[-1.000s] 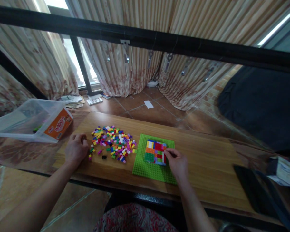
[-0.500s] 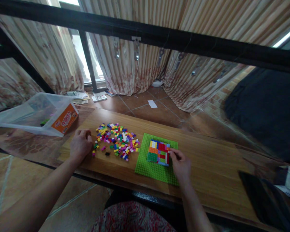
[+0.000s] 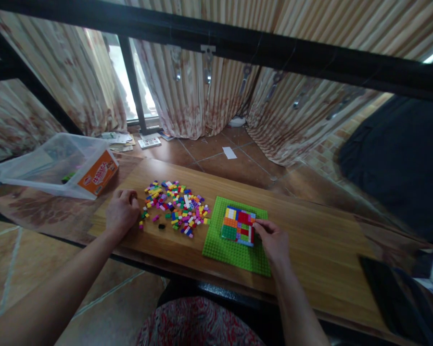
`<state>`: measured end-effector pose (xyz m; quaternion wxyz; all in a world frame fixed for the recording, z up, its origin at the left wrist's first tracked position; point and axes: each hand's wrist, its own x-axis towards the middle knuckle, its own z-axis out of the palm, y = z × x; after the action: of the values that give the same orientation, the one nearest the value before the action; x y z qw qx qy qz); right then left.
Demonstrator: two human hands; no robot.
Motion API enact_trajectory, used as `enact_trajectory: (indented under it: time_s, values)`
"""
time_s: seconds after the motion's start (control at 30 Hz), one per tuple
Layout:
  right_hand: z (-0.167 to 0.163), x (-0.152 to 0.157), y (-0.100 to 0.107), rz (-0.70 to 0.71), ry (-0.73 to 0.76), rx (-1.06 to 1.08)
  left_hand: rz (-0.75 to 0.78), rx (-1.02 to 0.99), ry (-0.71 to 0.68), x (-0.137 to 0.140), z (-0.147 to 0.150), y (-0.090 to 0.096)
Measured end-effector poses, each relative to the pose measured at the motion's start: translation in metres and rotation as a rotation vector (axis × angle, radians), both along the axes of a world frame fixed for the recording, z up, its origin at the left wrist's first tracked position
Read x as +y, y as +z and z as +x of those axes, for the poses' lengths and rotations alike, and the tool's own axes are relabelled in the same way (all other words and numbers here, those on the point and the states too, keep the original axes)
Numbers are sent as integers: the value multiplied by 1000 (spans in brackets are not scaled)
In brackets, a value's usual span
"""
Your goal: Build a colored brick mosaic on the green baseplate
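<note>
A square block of multicoloured building bricks (image 3: 234,223) is set on the green studded baseplate (image 3: 216,250). My right hand (image 3: 276,240) is at the block's right edge, thumb and forefinger pinched on a brick there that the fingertips mostly cover. On the wooden board, just left of the pile of loose bricks (image 3: 180,209), rests my left hand (image 3: 121,211). Its fingers are curled in, and whatever might be inside them is hidden. A single black brick (image 3: 161,226) lies at the pile's near side.
A clear plastic bin (image 3: 54,187) with an orange label stands left of the wooden board (image 3: 321,254). A dark flat object (image 3: 386,288) lies at the board's right end. Beyond the board are papers (image 3: 120,139), a white sheet (image 3: 229,153) and curtains (image 3: 187,105).
The whole view has shifted slightly. My right hand keeps its pinch at the block's right edge, and my left hand stays curled beside the pile.
</note>
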<state>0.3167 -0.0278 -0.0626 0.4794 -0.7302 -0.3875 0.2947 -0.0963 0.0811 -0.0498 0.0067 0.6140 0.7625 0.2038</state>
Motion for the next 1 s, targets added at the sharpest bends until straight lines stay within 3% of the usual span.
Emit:
enact_trajectory:
  time_s: [0.27,0.4,0.5,0.63,0.73,0.87,1.0]
  values:
    - [3,-2,-3,9,18,7,6,-30,-9,-1,1,3]
    - [6,-10,-1,94,-99,44,9,-24,1,-1,0,1]
    - [6,-12,12,133,-135,-93,3,-5,-8,0,-1,-1]
    - [-4,0,35,155,0,-339,11,5,-7,1,-2,-2]
    - [-21,14,41,171,145,-539,13,0,-7,0,-1,-2]
    - [-45,23,28,166,336,-722,10,-18,-17,-1,0,-1]
    - [-50,17,7,184,403,-844,21,-22,-18,-2,0,-2]
